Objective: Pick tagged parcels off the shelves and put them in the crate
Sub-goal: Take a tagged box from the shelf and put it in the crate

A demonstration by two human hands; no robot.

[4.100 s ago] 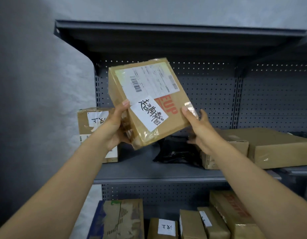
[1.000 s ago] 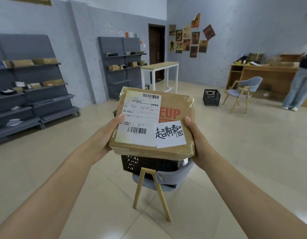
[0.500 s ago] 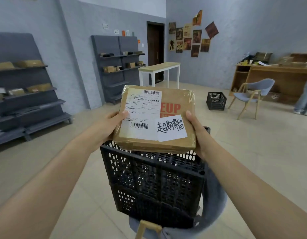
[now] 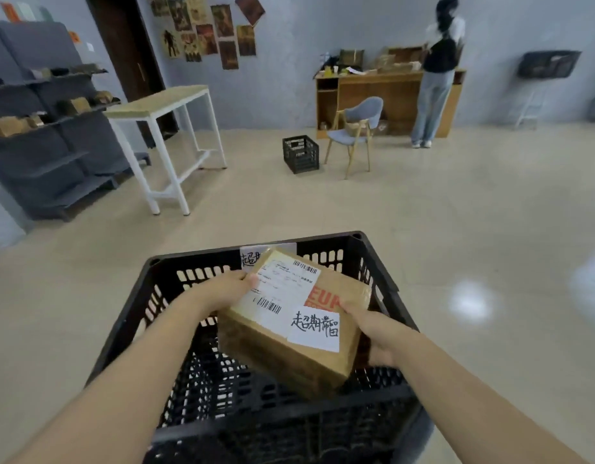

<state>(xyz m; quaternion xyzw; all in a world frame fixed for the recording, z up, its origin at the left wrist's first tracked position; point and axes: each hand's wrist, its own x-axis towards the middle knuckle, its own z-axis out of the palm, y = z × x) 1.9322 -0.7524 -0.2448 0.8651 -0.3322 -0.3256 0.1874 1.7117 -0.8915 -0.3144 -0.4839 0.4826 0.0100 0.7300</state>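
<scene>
Tagged parcel (image 4: 294, 321) lowered into the black crate (image 4: 383, 262).
It is gripped between the left hand (image 4: 222, 289) and right hand (image 4: 373, 333), tilted, far end raised; the crate floor lies directly beneath.

Brown parcel (image 4: 289, 333) with white labels; black perforated crate (image 4: 376, 262).

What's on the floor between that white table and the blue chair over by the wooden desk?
A small black crate stands on the floor there, closer to the blue chair than to the white table. The head view shows it.
</scene>
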